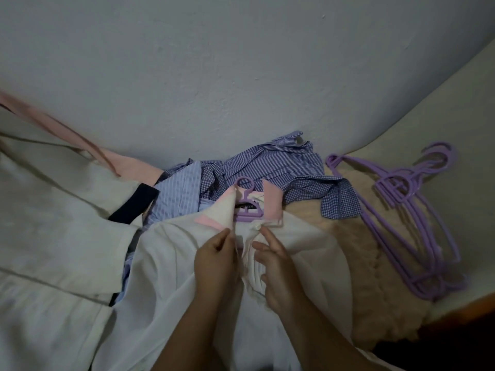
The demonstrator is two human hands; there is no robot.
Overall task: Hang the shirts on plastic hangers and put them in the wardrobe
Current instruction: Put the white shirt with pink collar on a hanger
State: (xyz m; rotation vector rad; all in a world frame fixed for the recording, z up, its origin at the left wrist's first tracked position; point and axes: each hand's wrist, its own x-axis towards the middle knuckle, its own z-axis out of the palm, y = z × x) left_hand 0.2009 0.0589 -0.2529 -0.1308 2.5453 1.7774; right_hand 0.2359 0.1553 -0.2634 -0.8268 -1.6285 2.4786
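White shirt [166,263] on purple hanger [247,207], near centre: left hand [214,259] and right hand [278,274] pinching placket edges; best fasten top button squarely before lifting.

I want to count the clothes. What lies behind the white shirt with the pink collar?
Behind the white shirt lie a blue checked shirt and a light blue striped shirt, against the wall. Its collar hides their lower parts, so more clothes may lie underneath.

You face a plain pale grey wall [241,62]; a fluffy beige blanket [375,277] lies at your right on a cream mattress [455,103].
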